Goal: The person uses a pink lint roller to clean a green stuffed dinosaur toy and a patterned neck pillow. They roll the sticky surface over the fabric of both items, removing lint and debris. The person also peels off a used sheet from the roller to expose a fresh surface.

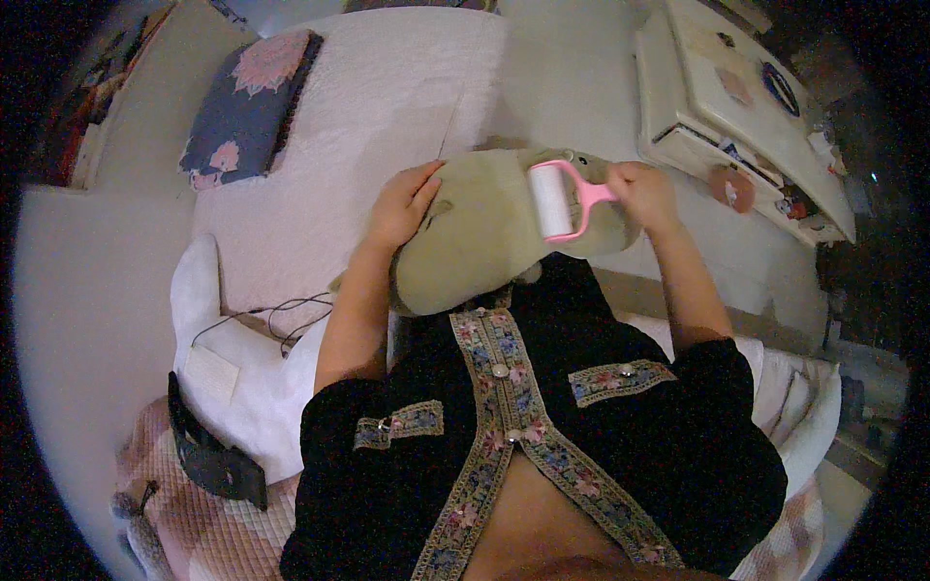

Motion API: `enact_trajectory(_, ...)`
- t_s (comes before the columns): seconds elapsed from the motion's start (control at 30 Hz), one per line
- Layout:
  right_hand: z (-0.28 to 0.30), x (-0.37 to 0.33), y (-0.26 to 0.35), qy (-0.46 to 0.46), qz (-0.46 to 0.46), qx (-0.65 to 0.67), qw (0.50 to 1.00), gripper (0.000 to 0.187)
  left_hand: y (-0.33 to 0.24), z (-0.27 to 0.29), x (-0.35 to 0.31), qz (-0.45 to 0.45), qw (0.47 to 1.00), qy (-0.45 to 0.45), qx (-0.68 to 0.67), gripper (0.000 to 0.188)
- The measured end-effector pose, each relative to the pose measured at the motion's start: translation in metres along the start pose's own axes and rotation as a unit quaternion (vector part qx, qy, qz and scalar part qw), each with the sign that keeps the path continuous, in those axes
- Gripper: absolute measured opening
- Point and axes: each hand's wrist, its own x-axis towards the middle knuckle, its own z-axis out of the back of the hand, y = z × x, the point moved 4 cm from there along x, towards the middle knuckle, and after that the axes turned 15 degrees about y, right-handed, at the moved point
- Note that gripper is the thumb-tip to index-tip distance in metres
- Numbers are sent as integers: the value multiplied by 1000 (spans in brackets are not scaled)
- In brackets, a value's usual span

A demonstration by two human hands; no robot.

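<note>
A: Nearest thing?
B: Blk top w/ floral trim (499, 373). Green plush (465, 237) is right in front of it.
A: L hand (405, 205)?
B: Gripping the plush's far L edge.
A: & R hand (644, 197)?
B: Closed round the handle of a pink roller (553, 201). Its wht roll's over the plush's R half; can't tell if touching.
A: Farther out?
B: Pale fuzzy surface (378, 97), w/ a folded blue blanket (237, 121), pink flowers on it, at far L. Wht drawer cabinet (702, 58), far R.
</note>
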Motion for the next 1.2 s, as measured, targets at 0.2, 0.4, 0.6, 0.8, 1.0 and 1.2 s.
enact_trajectory(0.2,24,-56,-121,-5,-210,-99,973,41,-3,0,7,-5,1000,8,-3,35)
enact_trajectory(0.4,39,-110,-162,-60,-293,-45,953,41,-3,0,-4,29,997,-19,-63,35)
enact_trajectory(0.6,30,-84,-125,-168,-140,239,946,26,-6,0,3,27,995,-3,-91,36)
enact_trajectory(0.8,-11,-25,58,-73,83,-1,994,28,-2,-3,-6,72,989,-11,-130,37)
enact_trajectory(1.0,-23,-13,56,-62,101,65,991,29,-14,1,-13,54,996,-28,-66,37)
enact_trajectory(1.2,-12,-39,-54,-87,-42,54,994,43,3,-7,-3,54,995,-18,-84,36)
